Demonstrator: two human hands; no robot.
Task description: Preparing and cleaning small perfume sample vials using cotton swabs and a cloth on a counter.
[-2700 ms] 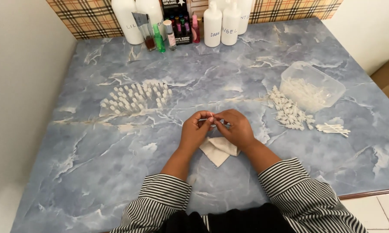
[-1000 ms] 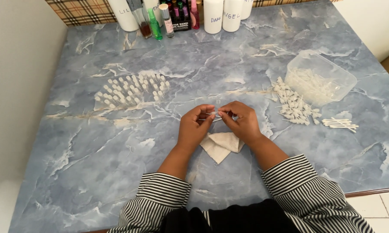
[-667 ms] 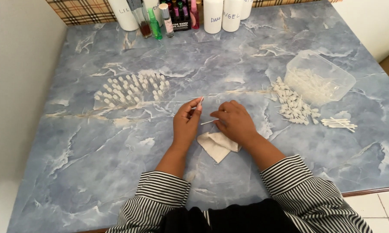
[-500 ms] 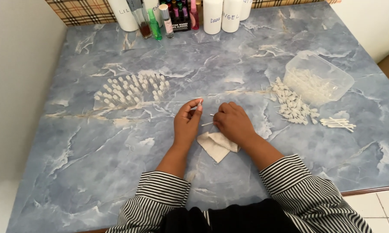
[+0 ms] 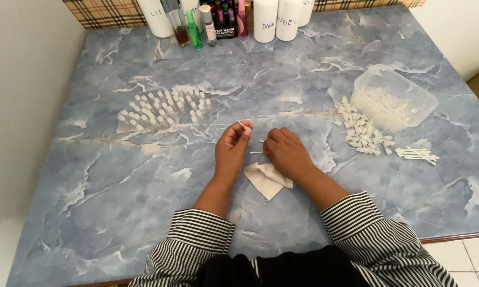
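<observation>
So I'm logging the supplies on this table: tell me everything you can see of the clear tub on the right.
The tub is a clear, thin-walled plastic box with rounded corners and no lid. It lies tipped toward the person on the blue marbled table, far right. Small white pieces fill its lower part, and more of them spill in a heap onto the table at its left edge. Neither hand touches it.

Blue marbled table (image 5: pixel 90 212), upright white vials (image 5: pixel 165 109), cloth (image 5: pixel 266 179), clear tub (image 5: pixel 393 98), white caps (image 5: pixel 363 132), bottles (image 5: pixel 274 18)
</observation>
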